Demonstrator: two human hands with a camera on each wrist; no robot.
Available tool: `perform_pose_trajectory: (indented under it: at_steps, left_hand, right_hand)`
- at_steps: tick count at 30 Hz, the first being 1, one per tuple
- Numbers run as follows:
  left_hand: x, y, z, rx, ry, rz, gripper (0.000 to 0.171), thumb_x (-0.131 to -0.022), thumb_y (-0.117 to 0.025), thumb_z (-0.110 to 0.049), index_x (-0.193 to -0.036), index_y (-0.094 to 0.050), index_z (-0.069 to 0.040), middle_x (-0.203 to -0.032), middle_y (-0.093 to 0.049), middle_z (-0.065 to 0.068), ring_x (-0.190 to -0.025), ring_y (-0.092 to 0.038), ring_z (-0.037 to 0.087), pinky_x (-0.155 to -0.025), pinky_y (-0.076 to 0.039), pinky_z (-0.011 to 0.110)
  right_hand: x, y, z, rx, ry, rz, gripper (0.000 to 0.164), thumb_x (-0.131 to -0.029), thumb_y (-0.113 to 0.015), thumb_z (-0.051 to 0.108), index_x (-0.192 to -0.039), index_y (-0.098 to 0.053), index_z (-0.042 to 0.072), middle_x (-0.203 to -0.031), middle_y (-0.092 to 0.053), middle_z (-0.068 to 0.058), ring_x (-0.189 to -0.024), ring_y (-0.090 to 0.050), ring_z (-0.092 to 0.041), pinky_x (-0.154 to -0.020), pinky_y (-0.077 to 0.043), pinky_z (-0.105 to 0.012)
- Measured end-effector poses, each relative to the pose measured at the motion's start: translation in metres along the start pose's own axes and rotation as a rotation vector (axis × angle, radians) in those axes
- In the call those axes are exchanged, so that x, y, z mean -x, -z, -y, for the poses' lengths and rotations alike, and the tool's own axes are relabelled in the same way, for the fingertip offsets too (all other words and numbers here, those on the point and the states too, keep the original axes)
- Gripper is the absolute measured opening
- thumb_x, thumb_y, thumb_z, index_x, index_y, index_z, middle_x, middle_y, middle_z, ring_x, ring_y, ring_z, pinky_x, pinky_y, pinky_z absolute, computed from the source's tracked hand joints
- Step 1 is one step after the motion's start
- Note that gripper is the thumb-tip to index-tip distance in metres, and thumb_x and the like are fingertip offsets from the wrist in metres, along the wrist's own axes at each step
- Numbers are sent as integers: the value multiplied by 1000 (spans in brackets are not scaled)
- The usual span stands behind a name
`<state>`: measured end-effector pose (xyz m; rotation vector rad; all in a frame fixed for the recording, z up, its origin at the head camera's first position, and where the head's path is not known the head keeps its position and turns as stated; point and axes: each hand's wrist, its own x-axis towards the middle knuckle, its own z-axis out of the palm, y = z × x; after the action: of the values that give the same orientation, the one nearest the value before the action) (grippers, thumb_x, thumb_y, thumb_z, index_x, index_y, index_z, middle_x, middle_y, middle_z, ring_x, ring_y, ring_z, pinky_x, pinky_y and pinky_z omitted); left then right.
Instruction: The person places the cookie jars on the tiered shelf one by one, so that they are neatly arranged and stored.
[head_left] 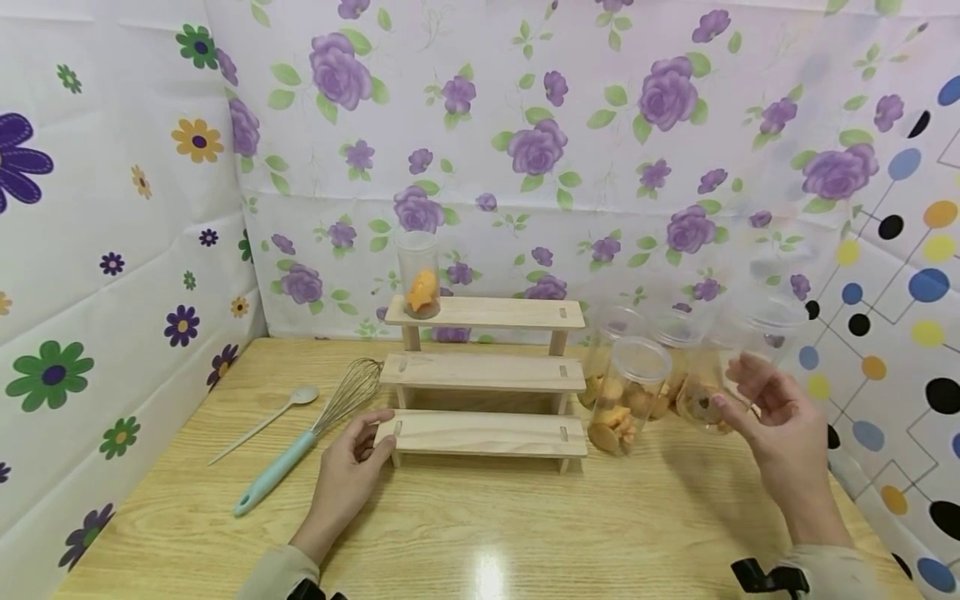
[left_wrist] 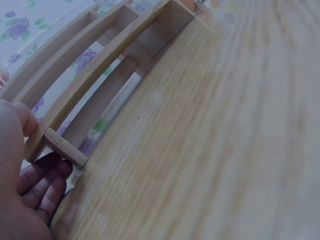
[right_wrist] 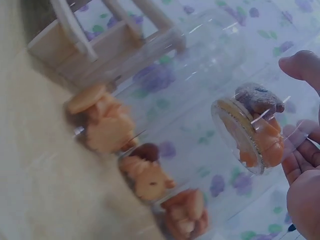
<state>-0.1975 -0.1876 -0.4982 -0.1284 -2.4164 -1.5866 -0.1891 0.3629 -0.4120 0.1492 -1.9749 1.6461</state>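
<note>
The right hand (head_left: 783, 429) grasps a clear jar (right_wrist: 234, 131) at right of the head frame, probably light, stiff and slick with fragile biscuits (right_wrist: 270, 142), best held mid-wall; the left hand (head_left: 351, 462) grips the centre-frame wooden stand (head_left: 483, 432).

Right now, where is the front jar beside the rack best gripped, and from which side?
The front jar is likely best gripped by its round upper wall from the near side: it stands upright, other jars behind, the rack beside it.

Five clear jars (head_left: 632, 396), one three-tier wooden rack (head_left: 480, 432), one whisk (head_left: 303, 443), one spoon (head_left: 302, 396), two hands (head_left: 352, 467).
</note>
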Motion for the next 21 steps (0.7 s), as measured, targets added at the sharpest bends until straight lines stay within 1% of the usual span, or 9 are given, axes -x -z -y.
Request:
perform_pose_trajectory:
  at_steps: [3,7,9,13,15,17,21]
  left_hand:
    - [0,0,1,-2,-1,1,35,-111,-73,-22,-146,-70,-16,-145,-74,10,-133,-70,27,-98,-55,21]
    - [0,0,1,-3,2,2,35,-111,-73,-22,-146,-70,-17,-145,-74,10,-133,-70,27,-98,-55,20]
    - [0,0,1,-2,2,2,35,-111,-73,-22,-145,-70,-18,-144,-74,10,-132,-70,27,-98,-55,21]
    - [-1,0,0,5,-6,3,34,-111,-73,-22,-145,-71,-19,-143,-75,10,-132,-71,27,-98,-55,21]
    - [-1,0,0,8,-7,4,34,-111,-73,-22,-145,-71,-19,-143,-75,11,-132,-70,27,-98,-55,20]
    - [-1,0,1,9,-5,4,35,-111,-73,-22,-145,-71,-19,-144,-74,11,-132,-70,27,-97,-55,20]
    - [0,1,2,8,-3,7,35,-111,-72,-23,-146,-70,-19,-144,-74,11,-134,-69,27,-97,-55,20]
  right_hand:
    - [-7,1,15,1,14,-14,63,-93,-84,-10,-152,-64,1,-134,-75,-1,-115,-63,-13,-100,-49,-13]
    - [-17,0,33,37,36,-31,61,-94,-86,-6,-151,-66,4,-135,-75,0,-117,-64,-14,-100,-49,-13]
    - [-23,-2,42,22,46,-38,58,-93,-86,-7,-147,-67,1,-135,-75,-2,-120,-66,-16,-101,-49,-14]
    - [-35,-10,61,25,73,-53,54,-93,-88,-5,-143,-69,0,-135,-75,-3,-123,-67,-17,-104,-49,-14]
    - [-42,-15,69,-8,81,-43,55,-92,-88,-4,-144,-69,1,-136,-75,-4,-125,-68,-17,-105,-49,-15]
    - [-48,-21,76,-12,91,-29,57,-92,-89,-2,-146,-70,4,-135,-75,-3,-124,-69,-16,-105,-50,-15]
    - [-59,-39,86,-98,109,27,59,-92,-89,-4,-147,-70,5,-133,-76,-5,-121,-69,-17,-105,-50,-18]
